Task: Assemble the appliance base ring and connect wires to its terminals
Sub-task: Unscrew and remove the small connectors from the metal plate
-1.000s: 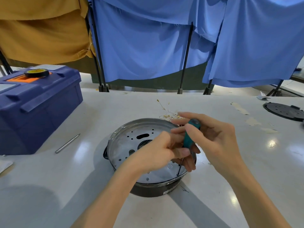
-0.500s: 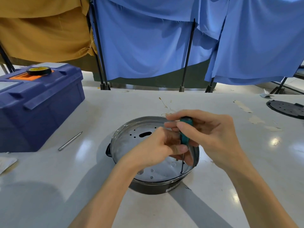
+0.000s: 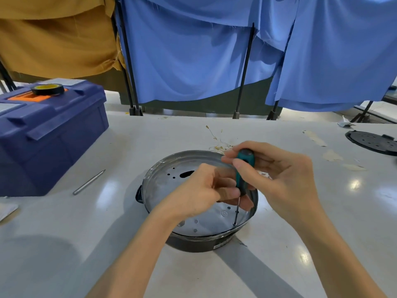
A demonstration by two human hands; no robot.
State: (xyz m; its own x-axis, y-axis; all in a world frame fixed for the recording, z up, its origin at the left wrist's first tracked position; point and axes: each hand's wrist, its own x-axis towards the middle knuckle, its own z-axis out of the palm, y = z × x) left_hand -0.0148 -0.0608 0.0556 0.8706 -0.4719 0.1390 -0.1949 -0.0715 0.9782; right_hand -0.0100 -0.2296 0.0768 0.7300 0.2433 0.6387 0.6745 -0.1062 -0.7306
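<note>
A round metal appliance base (image 3: 171,190), a silver dish on a black lower ring, sits on a white table (image 3: 64,233) directly beneath both hands. A screwdriver (image 3: 245,164) with a teal handle stands nearly upright. Its tip touches a hole near the base's rim, just below the fingertips. The right hand (image 3: 279,175) curls fingers and thumb round the handle's top. The left hand (image 3: 202,190) pinches the handle's lower end with curled fingers and thumb. Just beyond the right fingers lies a tangle of thin gold wires (image 3: 217,145). Well left of the left fingers are a metal rod (image 3: 89,182) and a blue toolbox (image 3: 47,134) with a tape roll (image 3: 47,89) on top. Far right rests a black disc (image 3: 371,143).
</note>
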